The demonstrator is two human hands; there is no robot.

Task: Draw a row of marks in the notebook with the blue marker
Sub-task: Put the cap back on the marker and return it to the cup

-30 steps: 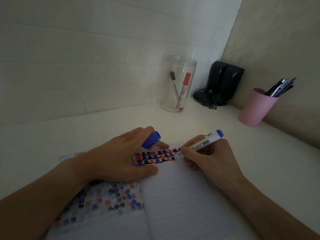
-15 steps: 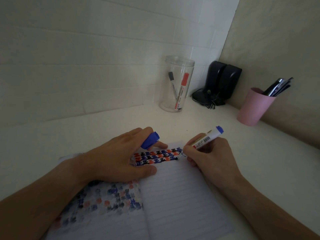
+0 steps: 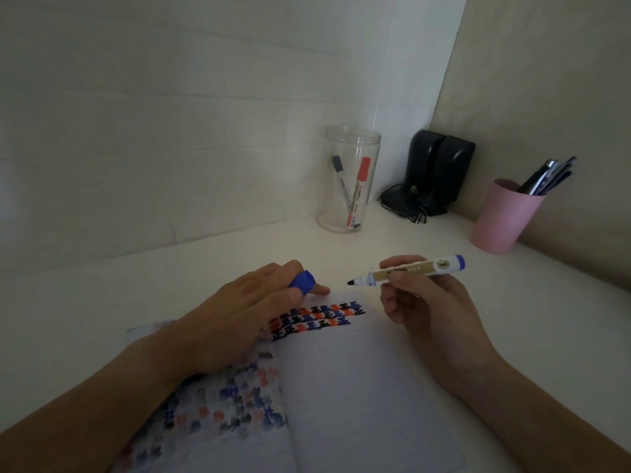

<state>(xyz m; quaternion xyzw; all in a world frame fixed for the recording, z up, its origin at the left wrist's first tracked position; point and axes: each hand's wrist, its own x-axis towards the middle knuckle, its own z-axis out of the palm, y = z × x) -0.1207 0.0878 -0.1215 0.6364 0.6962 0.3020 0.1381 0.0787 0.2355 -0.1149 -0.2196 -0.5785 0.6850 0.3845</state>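
Note:
An open lined notebook (image 3: 355, 387) lies on the white desk, with rows of blue, red and black marks (image 3: 317, 317) across the top of its right page. My left hand (image 3: 239, 315) rests flat on the left page and holds the blue marker cap (image 3: 302, 280) between its fingers. My right hand (image 3: 420, 302) grips the uncapped blue marker (image 3: 406, 273) above the desk, just beyond the notebook's top right corner. The marker lies nearly level, tip pointing left, off the paper.
A clear jar (image 3: 348, 179) with a red and a black marker stands at the back by the wall. Black speakers (image 3: 437, 172) fill the corner. A pink cup (image 3: 505, 216) of pens stands to the right. Bled-through marks cover the left page (image 3: 222, 411).
My right hand has lifted the marker off the end of the top row and turned it nearly level. The left hand has stayed on the page with the cap.

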